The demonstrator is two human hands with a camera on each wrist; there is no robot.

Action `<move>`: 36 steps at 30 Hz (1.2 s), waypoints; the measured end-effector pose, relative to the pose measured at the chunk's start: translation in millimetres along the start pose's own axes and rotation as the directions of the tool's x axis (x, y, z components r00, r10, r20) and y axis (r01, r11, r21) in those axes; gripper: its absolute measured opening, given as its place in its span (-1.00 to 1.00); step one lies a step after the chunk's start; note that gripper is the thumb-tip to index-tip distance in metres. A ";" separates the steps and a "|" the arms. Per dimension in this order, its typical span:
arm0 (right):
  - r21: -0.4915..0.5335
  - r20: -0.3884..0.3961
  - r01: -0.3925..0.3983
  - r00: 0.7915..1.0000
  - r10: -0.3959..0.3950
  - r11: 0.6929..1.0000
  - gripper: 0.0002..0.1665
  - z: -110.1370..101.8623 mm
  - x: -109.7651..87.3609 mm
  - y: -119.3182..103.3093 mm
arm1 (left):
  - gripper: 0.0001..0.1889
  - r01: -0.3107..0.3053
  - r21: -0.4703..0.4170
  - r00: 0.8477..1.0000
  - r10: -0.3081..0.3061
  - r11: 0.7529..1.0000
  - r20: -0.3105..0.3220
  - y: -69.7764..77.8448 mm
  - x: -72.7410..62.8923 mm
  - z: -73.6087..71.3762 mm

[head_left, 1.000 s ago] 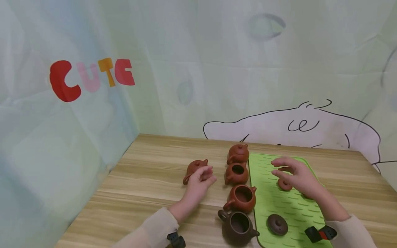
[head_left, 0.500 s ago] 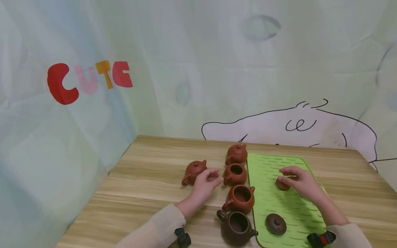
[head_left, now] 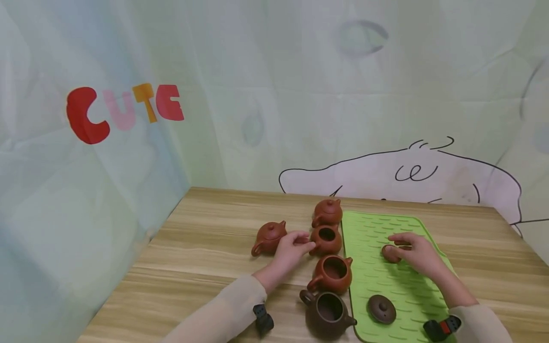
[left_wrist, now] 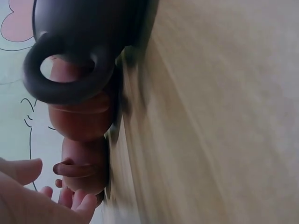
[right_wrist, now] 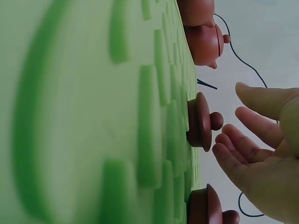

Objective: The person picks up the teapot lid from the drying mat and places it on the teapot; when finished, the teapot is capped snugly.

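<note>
Wood-grain table (head_left: 180, 247), pale printed cloth (head_left: 257, 71) behind — green mat (head_left: 364, 286) lies on it. Left hand (head_left: 289, 252), fingers loose, is beside a lidless red teapot (head_left: 329, 247) by the mat; right hand (head_left: 418, 255), unclenched, nears a red lid (head_left: 388, 253) there.

On table (head_left: 206, 228): four teapots (head_left: 330, 286) in row, front to back, beside left edge of mat (head_left: 364, 281); fifth teapot (head_left: 271, 236) left of row. On mat: lids (head_left: 381, 309).
</note>
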State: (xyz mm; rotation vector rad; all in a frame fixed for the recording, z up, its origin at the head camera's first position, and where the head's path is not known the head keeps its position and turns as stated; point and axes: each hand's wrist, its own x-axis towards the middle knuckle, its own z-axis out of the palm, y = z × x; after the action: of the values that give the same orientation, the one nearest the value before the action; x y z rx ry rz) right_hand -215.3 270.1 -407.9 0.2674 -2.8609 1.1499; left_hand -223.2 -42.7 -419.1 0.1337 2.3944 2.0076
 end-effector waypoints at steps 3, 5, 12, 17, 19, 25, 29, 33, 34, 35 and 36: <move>0.003 0.026 -0.013 1.000 0.013 1.000 -0.47 0.1 0.4 0.0 | -0.67 0.011 0.007 1.000 -0.011 1.000 -0.003 -0.4 1.5 2.5; 0.002 0.032 -0.019 0.999 0.019 1.000 -0.48 0.2 0.6 -0.5 | -0.69 0.015 -0.001 1.000 -0.015 1.000 -0.004 -1.1 1.9 4.1; -0.023 0.046 -0.040 0.998 0.041 0.999 -0.51 0.6 2.0 1.7 | -0.74 0.014 -0.035 1.000 -0.014 0.999 0.008 -3.8 1.4 9.8; -0.037 0.069 -0.052 0.996 0.055 0.998 -0.56 1.1 2.0 3.2 | -0.75 0.013 -0.042 1.000 -0.012 0.999 0.019 -4.9 1.9 11.1; -0.040 0.075 -0.052 0.996 0.055 0.998 -0.58 0.9 2.0 2.8 | -0.76 0.018 -0.037 1.000 -0.017 0.999 0.019 -4.9 2.4 11.3; -0.057 0.077 -0.057 0.995 0.062 0.997 -0.63 0.2 3.2 1.4 | -0.78 0.014 -0.023 1.000 -0.014 1.000 0.013 -6.3 4.0 12.1; -0.059 0.080 -0.071 0.994 0.076 0.996 -0.65 0.5 3.9 1.6 | -0.79 0.011 -0.021 1.000 -0.010 1.000 0.011 -7.1 3.7 12.2; -0.056 0.080 -0.078 0.993 0.083 0.995 -0.64 0.6 4.1 1.8 | -0.80 0.017 -0.015 1.000 -0.016 1.000 0.013 -6.5 2.8 11.8; -0.055 0.079 -0.080 0.993 0.084 0.995 -0.64 0.7 4.1 1.8 | -0.81 0.019 -0.010 1.000 -0.019 1.000 0.013 -6.5 2.8 11.7; -0.054 0.080 -0.081 0.993 0.085 0.995 -0.64 0.6 3.9 1.5 | -0.82 0.020 -0.006 1.000 -0.020 1.000 0.013 -6.5 2.7 11.7; -0.053 0.079 -0.083 0.993 0.087 0.995 -0.64 0.7 3.9 1.5 | -0.83 0.022 -0.002 1.000 -0.022 1.000 0.013 -6.5 2.8 11.7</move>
State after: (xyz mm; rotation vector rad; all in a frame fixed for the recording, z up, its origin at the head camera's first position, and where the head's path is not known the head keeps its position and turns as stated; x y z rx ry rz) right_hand -219.4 270.2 -409.1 0.1967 -2.9942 1.1046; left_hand -225.6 -32.1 -427.5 0.1190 2.3750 1.9939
